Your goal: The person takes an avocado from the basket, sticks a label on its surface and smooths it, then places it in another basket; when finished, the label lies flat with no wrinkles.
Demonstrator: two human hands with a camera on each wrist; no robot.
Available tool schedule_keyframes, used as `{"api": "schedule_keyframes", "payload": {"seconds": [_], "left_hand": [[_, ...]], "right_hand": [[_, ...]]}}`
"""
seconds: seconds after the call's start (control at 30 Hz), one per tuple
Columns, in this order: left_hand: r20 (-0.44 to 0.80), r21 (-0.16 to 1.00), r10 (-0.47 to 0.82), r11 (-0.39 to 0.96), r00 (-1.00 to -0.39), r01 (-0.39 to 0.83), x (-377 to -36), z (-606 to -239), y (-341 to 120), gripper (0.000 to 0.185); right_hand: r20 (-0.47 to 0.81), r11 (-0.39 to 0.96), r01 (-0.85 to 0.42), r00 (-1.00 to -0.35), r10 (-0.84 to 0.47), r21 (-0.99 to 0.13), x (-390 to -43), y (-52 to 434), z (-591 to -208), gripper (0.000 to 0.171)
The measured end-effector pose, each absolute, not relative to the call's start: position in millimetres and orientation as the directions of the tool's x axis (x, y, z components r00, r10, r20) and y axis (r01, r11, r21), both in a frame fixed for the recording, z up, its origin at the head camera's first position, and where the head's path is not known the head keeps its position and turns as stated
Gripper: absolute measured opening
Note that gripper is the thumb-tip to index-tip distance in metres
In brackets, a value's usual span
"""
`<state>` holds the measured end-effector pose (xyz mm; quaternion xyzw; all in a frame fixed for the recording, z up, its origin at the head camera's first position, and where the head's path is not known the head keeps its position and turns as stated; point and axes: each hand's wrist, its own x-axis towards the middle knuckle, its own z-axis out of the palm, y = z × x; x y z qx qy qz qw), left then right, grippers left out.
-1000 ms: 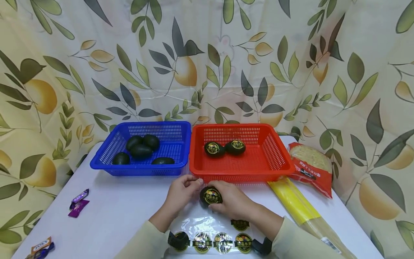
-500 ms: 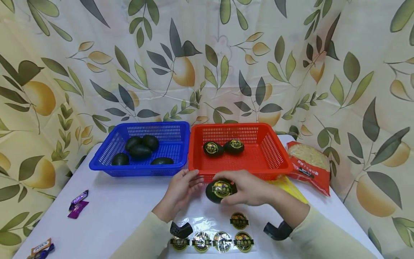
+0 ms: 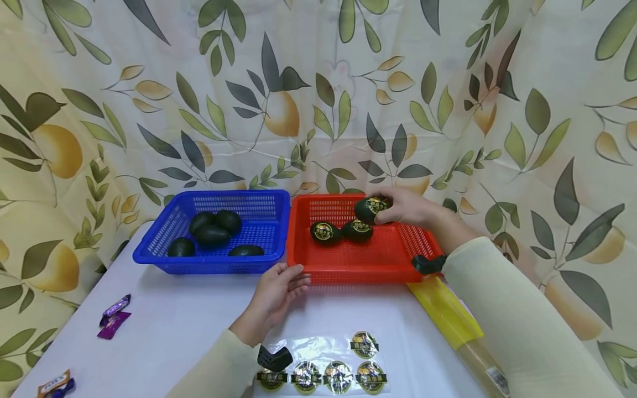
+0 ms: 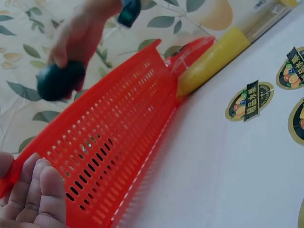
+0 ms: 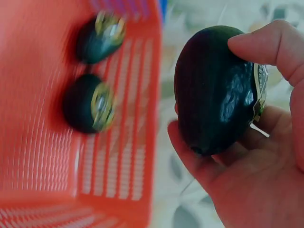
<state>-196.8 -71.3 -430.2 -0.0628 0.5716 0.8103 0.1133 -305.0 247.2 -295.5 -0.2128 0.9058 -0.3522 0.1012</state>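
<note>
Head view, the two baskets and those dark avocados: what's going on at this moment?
A person's right hand holds a stickered avocado above the back of the red basket, where two stickered avocados lie. The left hand rests with its fingers against the red basket's front wall. The blue basket beside it holds unstickered avocados. A sheet of stickers lies on the table near the person.

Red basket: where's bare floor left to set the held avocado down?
The red basket has bare floor across its near half and right side. The back left is crowded by two stickered avocados, side by side. The right hand holds a third avocado above the far rim; the left hand touches the near wall.
</note>
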Motion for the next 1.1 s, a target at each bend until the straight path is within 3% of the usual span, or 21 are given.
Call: {"api": "schedule_keyframes", "payload": {"seconds": [0.4, 0.93, 1.1], "left_hand": [[-0.222, 0.92, 0.117, -0.303, -0.968, -0.248, -193.3, -432.3, -73.0, 0.029], [-0.198, 0.927, 0.122, -0.298, -0.973, -0.226, -192.5, -431.2, -72.2, 0.03], [-0.217, 0.93, 0.131, -0.273, -0.967, -0.245, -191.9, -430.7, -74.4, 0.035]], "right_hand": [[-0.11, 0.862, -0.249, -0.939, -0.327, -0.442, -377.5, 270.2, -343.2, 0.055], [-0.269, 0.951, -0.283, -0.913, -0.308, -0.127, -380.8, 259.4, -370.0, 0.059], [-0.28, 0.963, -0.229, -0.924, -0.26, -0.14, -381.7, 245.5, -358.9, 0.057]]}}
